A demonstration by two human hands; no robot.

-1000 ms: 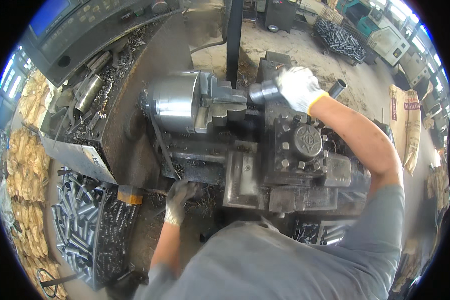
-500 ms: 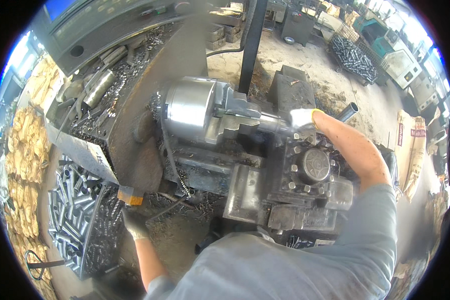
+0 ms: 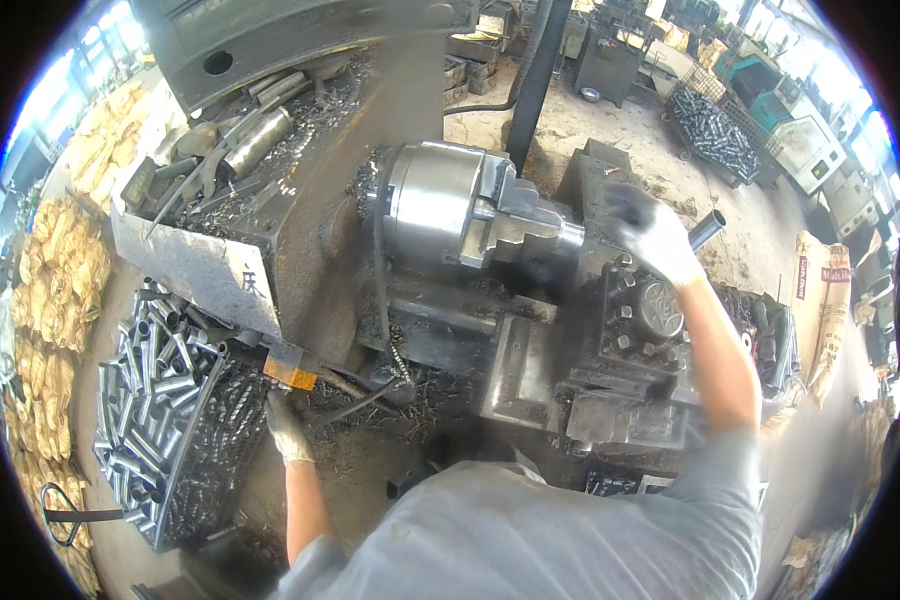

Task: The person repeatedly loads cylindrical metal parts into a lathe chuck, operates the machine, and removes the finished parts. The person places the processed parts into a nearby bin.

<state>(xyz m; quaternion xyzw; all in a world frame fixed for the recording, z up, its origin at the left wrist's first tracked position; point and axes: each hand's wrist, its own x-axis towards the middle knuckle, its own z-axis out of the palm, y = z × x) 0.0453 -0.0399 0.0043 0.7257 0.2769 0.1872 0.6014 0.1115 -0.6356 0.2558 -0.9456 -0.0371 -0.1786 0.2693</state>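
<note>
A shiny lathe chuck (image 3: 435, 205) with stepped jaws (image 3: 515, 220) grips a short metal tube (image 3: 570, 236), whose open end points right. Just beyond that end is my right hand (image 3: 658, 238) in a white glove with dark fingertips, apart from the tube. Motion smears its fingers, so I cannot make out a grip. Low on the left, my gloved left hand (image 3: 288, 432) is raised close beneath an orange block (image 3: 290, 374) at the machine's lower edge. Whether it touches the block is unclear. The tool post (image 3: 660, 308) stands below my right hand.
Many cut tubes (image 3: 155, 390) fill a bin at left, beside stacked brown sacks (image 3: 60, 270). Metal chips and bars lie on the machine's tray (image 3: 195, 265). Another tube (image 3: 708, 228) sticks up behind my right hand. A dark post (image 3: 538, 90) rises behind the chuck.
My right hand has come off the tube in the jaws and moved right. My left hand has risen slightly toward the orange block. The whole view has shifted a little.
</note>
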